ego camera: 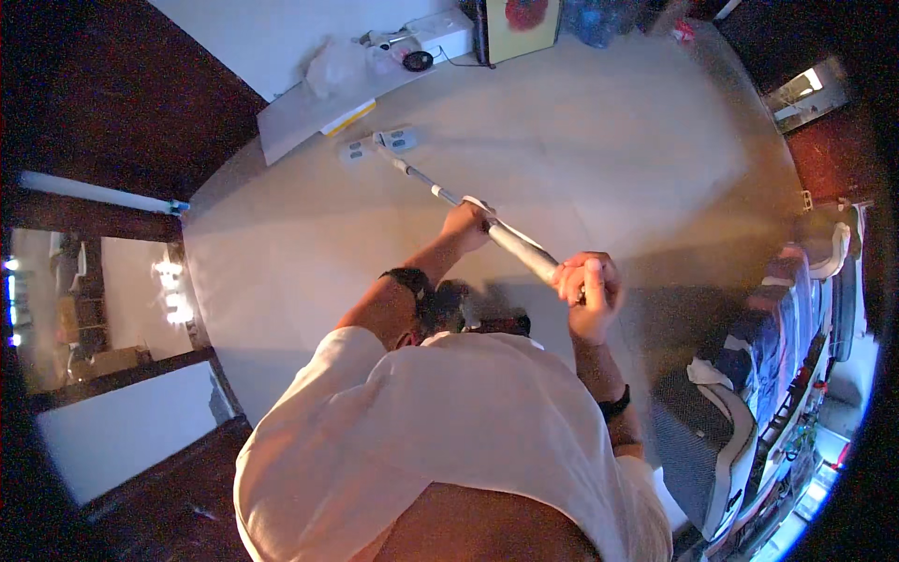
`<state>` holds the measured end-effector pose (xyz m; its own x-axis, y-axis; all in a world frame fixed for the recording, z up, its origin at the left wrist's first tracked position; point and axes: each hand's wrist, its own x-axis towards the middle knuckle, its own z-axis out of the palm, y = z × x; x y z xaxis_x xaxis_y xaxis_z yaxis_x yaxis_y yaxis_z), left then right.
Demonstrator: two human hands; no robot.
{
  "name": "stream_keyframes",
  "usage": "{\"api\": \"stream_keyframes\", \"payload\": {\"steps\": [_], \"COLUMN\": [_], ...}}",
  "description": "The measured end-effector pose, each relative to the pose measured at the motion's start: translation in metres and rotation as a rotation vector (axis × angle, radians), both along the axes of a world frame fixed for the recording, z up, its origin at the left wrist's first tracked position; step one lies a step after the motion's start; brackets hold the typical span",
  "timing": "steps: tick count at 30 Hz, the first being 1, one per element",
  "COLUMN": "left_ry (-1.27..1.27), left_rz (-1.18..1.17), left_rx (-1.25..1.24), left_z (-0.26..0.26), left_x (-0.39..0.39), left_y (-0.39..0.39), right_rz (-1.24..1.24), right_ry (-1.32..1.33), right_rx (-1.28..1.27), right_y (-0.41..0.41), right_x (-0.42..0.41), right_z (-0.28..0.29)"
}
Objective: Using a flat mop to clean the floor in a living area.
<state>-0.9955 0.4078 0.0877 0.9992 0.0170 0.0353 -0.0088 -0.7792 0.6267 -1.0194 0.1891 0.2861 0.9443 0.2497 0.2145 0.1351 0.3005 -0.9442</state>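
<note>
A flat mop with a long pole [521, 249] slants across the floor from my hands towards the upper left. Its pale flat head [379, 142] lies on the floor beside a white strip with a yellow edge. My left hand [467, 226] is wrapped around the middle of the pole, where a white loop or strap shows. My right hand [588, 291] grips the upper end of the pole, close to my body. Black bands are around both forearms.
A low white ledge [295, 130] carries a plastic bag [337, 70], a white box [442, 35] and a round black object [418, 62]. A yellowish panel [521, 31] stands beyond. At right are a mesh-sided seat [692, 435] and piled fabrics [790, 330]. A mirror-like panel [140, 302] is at left.
</note>
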Motion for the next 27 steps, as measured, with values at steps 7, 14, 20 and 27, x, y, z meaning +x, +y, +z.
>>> {"api": "stream_keyframes", "payload": {"steps": [7, 14, 20, 27], "left_ry": [-0.047, -0.021, 0.06, -0.093], "left_rz": [0.145, 0.083, 0.009, 0.237], "left_rx": [0.006, -0.203, 0.232, 0.144], "left_z": [0.116, 0.101, -0.026, 0.072], "left_x": [-0.008, 0.004, 0.005, -0.003], "left_y": [-0.047, -0.009, 0.089, 0.037], "right_rz": [-0.109, -0.121, 0.11, -0.019], "right_ry": [-0.109, -0.256, 0.1, 0.028], "right_rx": [0.074, 0.257, -0.072, -0.129], "right_y": [-0.008, 0.02, 0.074, 0.055], "right_x": [0.03, 0.04, 0.022, 0.039], "right_z": [0.098, 0.066, -0.012, 0.064]}}
